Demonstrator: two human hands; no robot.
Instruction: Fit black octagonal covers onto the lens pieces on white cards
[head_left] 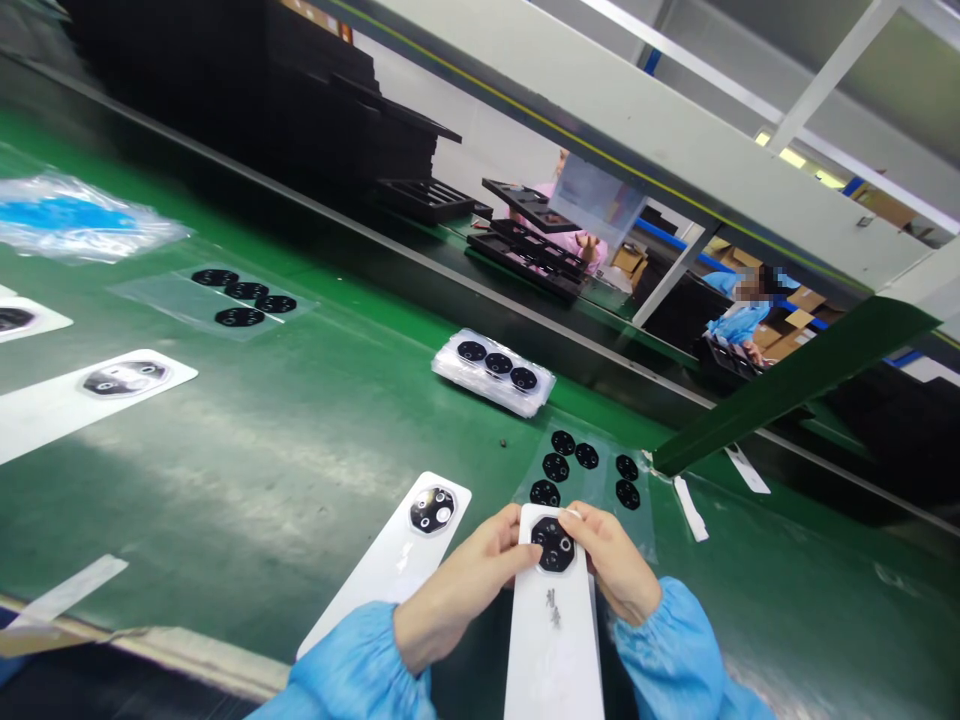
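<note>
The left hand (472,568) and right hand (613,562) grip the white panel (555,660) at the green table (322,410), thumbs by its black piece (552,546). If one thumb pushes harder, the piece might sit crooked.

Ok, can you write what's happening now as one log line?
left hand: on white panel, thumb at edge of black disc | right hand: on panel's far end | clear sheet: beyond panel, bearing more discs

Bright, glare on green tabletop (300,415), slight blur
</note>
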